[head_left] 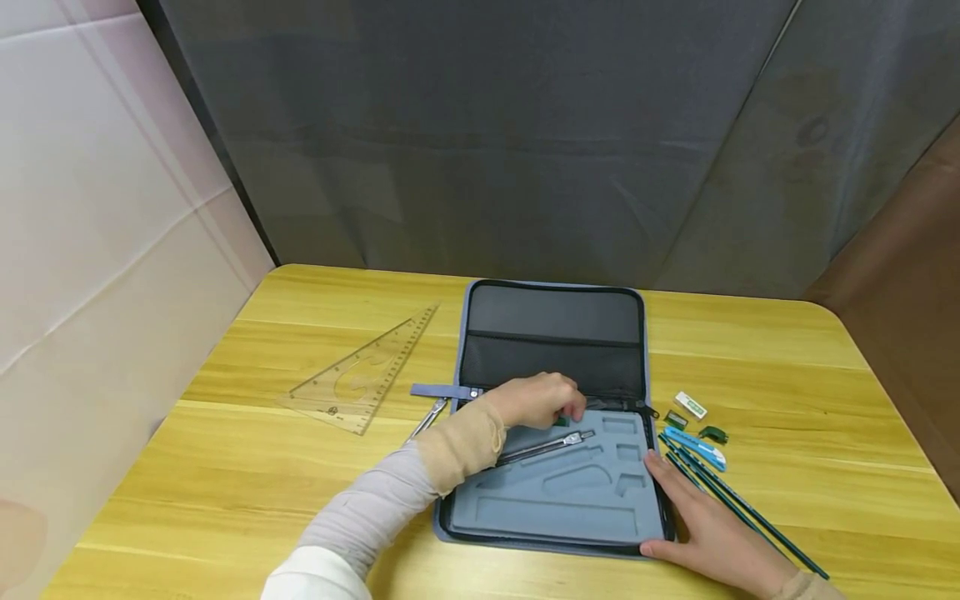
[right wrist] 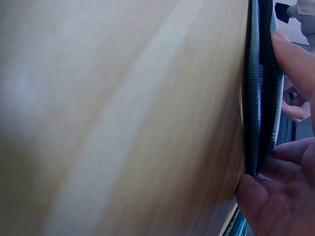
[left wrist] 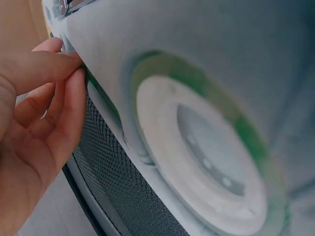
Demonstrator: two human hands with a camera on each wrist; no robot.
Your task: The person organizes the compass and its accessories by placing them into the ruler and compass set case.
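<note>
A grey-blue zip case (head_left: 555,529) lies unfolded, its moulded tray (head_left: 517,492) towards me. My left hand (head_left: 536,400) reaches over the tray's far part. In the left wrist view its thumb and fingers pinch at a thin green piece (left wrist: 106,93) by the tray's edge; its kind is mostly hidden. Beside that sits a blurred, round white-and-green piece (left wrist: 162,142). A metal compass (head_left: 543,448) lies slantwise across the tray near the left wrist. My right hand (head_left: 708,529) grips the case's near right edge, thumb by the corner.
Left of the case lie a clear set square (head_left: 363,371) and another metal instrument (head_left: 427,419), partly behind the left arm. To the right are a white eraser (head_left: 691,406), small green pieces (head_left: 713,434), a blue cutter (head_left: 696,448) and several dark green pencils (head_left: 757,512).
</note>
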